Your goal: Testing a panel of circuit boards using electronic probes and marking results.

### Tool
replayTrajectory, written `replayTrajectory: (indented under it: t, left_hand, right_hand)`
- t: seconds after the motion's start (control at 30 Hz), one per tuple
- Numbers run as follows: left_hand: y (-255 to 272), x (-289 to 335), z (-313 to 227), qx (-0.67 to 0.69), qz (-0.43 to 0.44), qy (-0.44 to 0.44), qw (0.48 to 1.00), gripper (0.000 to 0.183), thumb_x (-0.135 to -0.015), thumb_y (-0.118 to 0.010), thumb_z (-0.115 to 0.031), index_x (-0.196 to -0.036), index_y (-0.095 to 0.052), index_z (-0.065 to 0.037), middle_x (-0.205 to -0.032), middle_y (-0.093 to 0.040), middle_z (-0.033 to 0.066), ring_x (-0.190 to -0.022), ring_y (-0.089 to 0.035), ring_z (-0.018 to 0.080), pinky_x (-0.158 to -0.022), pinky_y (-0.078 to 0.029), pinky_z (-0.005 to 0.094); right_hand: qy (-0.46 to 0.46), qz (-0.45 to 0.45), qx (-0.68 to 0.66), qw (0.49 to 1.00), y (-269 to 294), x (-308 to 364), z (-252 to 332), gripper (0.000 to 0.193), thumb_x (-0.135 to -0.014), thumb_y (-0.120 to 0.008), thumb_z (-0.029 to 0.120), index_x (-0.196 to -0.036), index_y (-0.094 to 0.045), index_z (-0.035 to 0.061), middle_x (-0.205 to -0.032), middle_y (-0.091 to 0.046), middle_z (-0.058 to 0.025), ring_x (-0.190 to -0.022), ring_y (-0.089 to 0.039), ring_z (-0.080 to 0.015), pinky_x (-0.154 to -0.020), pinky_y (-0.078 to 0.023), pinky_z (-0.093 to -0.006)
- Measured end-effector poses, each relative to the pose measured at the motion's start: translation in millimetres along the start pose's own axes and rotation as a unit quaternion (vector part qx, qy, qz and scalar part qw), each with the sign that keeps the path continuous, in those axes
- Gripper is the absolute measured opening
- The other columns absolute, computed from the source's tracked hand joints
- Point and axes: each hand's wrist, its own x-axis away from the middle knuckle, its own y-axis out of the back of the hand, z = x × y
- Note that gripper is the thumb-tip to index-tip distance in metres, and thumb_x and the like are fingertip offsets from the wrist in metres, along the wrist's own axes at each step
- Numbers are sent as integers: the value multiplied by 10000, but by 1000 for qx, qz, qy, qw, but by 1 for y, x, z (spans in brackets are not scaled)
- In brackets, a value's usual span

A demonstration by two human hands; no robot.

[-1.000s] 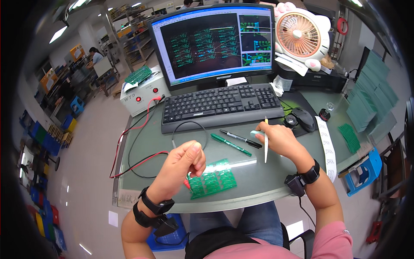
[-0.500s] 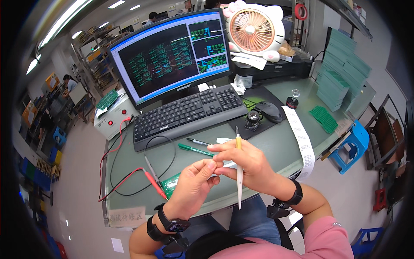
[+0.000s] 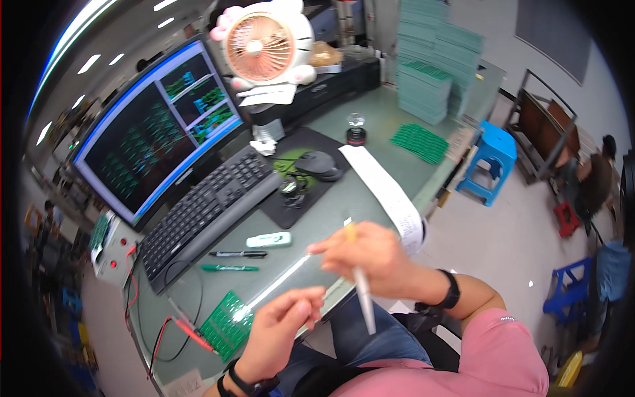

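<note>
My right hand is closed around a slim craft knife with a white handle and a yellow collar; motion blurs it. The handle slants down past the palm. To its lower left, apart from it, my left hand has its fingers curled and thumb pressed in; anything small between them is hidden. A green circuit board lies beside my left hand on the desk, a red-handled test probe at its edge. Beyond the board are a green marker, a black pen and a small white-and-green object.
The keyboard and monitor stand at the left; a mouse lies on its pad. A paper strip hangs over the desk edge. Green boards and a blue stool are at the right. Another person is farther right.
My hands have come apart: the right moved away to the right with the craft knife, the left drew lower. My view has swung right, and the circuit board shows more fully.
</note>
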Motion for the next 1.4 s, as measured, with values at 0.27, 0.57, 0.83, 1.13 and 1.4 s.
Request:
replayTrajectory:
  t: [0.27,0.57,0.83,1.13,1.4]
  left_hand:
    - [42,57,2,-159,-24,-79,984,225,-933,-555,-153,-736,-513,-52,-750,-535,60,-623,-476,119,-590,-388,227]
    - [85,93,3,-403,10,-61,913,177,-851,-668,-135,-999,-623,-50,-1070,-598,108,-927,-572,211,-785,-443,297]
    - [73,105,28,-756,-216,-99,610,623,-735,-733,-350,-1256,-539,-69,-1285,-533,97,-1187,-490,278,-1052,-266,492]
    - [60,99,19,-816,-93,-276,499,298,-777,-624,-109,-1073,-654,-112,-1113,-646,11,-1047,-605,160,-1074,-271,564]
    - [-14,54,-28,-762,-16,-436,479,230,-817,-611,-97,-1040,-645,-56,-1026,-663,40,-976,-636,158,-1034,-353,565]
  right_hand:
    - [-497,8,126,859,148,149,-103,208,-917,-583,147,-743,-595,34,-694,-676,-66,-627,-662,-157,-572,-486,-284]
    - [-397,161,215,878,103,280,-248,133,-750,-717,48,-753,-620,-43,-718,-667,-152,-757,-668,-241,-633,-538,-346]
    - [-487,290,-16,824,99,261,-206,194,-840,-442,0,-798,-609,-89,-706,-670,-166,-620,-667,-235,-603,-552,-333]
    - [-429,56,-79,898,147,112,-64,138,-919,-591,116,-861,-602,-8,-782,-667,-87,-764,-661,-164,-696,-520,-287]
    - [-20,226,-124,966,44,12,23,682,-767,-741,453,-1271,-495,64,-1100,-619,-90,-951,-625,-298,-799,-484,-386]
